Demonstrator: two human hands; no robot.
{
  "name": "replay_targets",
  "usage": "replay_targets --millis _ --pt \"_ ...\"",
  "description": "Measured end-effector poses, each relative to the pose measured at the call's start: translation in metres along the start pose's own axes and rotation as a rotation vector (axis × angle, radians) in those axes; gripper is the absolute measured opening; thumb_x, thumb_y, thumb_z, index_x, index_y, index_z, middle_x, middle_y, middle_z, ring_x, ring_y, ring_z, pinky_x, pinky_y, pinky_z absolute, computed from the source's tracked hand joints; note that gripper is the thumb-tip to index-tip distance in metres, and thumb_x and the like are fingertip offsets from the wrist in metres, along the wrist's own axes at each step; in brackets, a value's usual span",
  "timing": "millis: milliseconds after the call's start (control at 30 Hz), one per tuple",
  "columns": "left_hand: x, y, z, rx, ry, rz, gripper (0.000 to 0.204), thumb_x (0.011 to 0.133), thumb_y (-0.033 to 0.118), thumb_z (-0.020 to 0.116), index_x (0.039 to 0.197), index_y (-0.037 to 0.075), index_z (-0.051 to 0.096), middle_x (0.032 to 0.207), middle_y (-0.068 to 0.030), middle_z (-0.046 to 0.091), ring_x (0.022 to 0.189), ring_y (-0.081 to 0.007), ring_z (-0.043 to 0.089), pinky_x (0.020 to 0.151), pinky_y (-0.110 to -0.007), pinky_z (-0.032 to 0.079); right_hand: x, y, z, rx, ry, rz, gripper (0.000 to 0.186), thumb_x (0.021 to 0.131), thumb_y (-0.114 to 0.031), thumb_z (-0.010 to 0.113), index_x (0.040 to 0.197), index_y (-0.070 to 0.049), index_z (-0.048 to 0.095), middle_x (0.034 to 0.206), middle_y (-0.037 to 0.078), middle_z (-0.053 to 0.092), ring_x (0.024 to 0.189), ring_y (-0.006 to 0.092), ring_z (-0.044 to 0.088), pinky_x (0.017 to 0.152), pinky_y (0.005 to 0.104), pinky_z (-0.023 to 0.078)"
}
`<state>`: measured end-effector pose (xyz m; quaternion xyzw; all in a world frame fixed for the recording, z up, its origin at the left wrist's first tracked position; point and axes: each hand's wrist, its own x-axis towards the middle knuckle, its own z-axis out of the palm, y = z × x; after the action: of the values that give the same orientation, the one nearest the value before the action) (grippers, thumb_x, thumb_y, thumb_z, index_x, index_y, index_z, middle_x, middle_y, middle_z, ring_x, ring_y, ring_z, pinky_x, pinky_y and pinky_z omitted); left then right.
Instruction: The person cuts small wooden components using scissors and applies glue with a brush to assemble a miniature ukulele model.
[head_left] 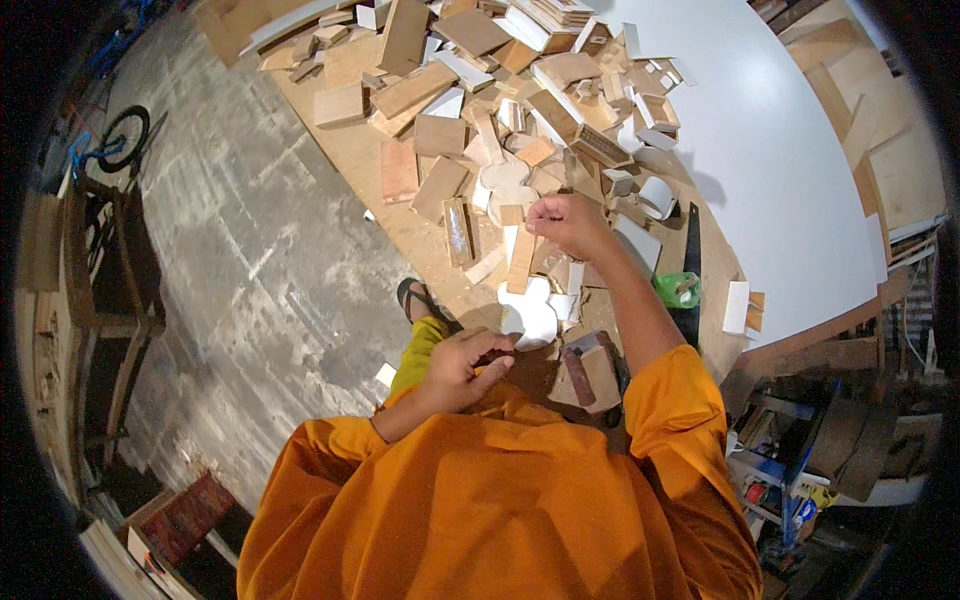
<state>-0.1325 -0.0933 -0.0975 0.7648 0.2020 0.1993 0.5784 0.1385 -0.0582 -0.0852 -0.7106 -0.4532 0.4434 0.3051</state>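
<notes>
My right hand (572, 226) is closed in a pinch at the edge of a narrow wooden strip (521, 262). My left hand (466, 366) hovers by my lap, its fingers loosely curled and a gap left between thumb and fingers; nothing shows in it. Just beyond it lies a white piece with rounded, lobed edges (530, 318). Past the strip sits a similar lobed wooden piece (508, 185), its surface pale. A brown block (578, 377) rests on a board right of the left hand.
Wood offcuts (440, 135) heap over the far part of the wooden work surface. A handsaw (692, 250) and a green item (677, 290) lie to the right, beside a large white panel (780, 170). Concrete floor (240, 230) stretches left, with a wooden frame (110, 290) at its edge.
</notes>
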Motion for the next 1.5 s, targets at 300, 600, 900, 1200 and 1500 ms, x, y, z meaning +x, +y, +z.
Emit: replay_targets --millis 300,600,900,1200,1500 --pt "0.025 -0.013 -0.008 0.558 0.115 0.302 0.037 0.077 0.013 0.066 0.112 0.005 0.057 0.121 -0.0121 0.052 0.120 -0.0343 0.043 0.096 -0.045 0.038 0.016 -0.015 0.008 -0.206 0.100 -0.121 0.015 0.075 -0.014 0.070 0.080 -0.001 0.067 0.069 0.003 0.063 0.064 0.0087 0.056 0.062 0.0256 0.046" --pt "0.039 -0.017 -0.004 0.684 0.065 0.206 0.054 0.078 0.025 0.066 0.126 0.006 0.050 0.139 -0.0111 0.040 0.134 -0.0334 0.029 0.103 -0.055 0.026 0.019 -0.018 0.010 -0.267 0.142 -0.213 0.018 0.073 -0.015 0.070 0.082 0.000 0.066 0.070 0.008 0.062 0.063 0.0130 0.057 0.061 0.0280 0.045" --pt "0.044 -0.025 -0.002 0.701 0.073 0.227 0.056 0.077 0.027 0.066 0.126 0.004 0.051 0.138 -0.0098 0.043 0.134 -0.0339 0.030 0.103 -0.055 0.026 0.019 -0.018 0.013 -0.263 0.164 -0.233 0.018 0.073 -0.014 0.069 0.081 0.002 0.066 0.072 0.010 0.062 0.064 0.0151 0.058 0.062 0.0290 0.046" --pt "0.046 -0.022 0.000 0.691 0.121 0.226 0.054 0.077 0.027 0.066 0.124 0.004 0.051 0.132 -0.0114 0.048 0.131 -0.0356 0.033 0.102 -0.053 0.028 0.021 -0.007 0.017 -0.197 0.224 -0.331 0.016 0.070 -0.013 0.073 0.078 0.000 0.066 0.072 0.013 0.063 0.064 0.0219 0.062 0.062 0.0326 0.048" --pt "0.049 -0.017 0.002 0.748 0.126 0.213 0.059 0.078 0.030 0.065 0.128 0.005 0.048 0.129 -0.0125 0.049 0.128 -0.0368 0.036 0.099 -0.053 0.031 0.019 -0.002 0.023 -0.171 0.284 -0.397 0.014 0.072 -0.009 0.071 0.079 0.001 0.065 0.071 0.011 0.061 0.062 0.0184 0.059 0.059 0.0300 0.046"
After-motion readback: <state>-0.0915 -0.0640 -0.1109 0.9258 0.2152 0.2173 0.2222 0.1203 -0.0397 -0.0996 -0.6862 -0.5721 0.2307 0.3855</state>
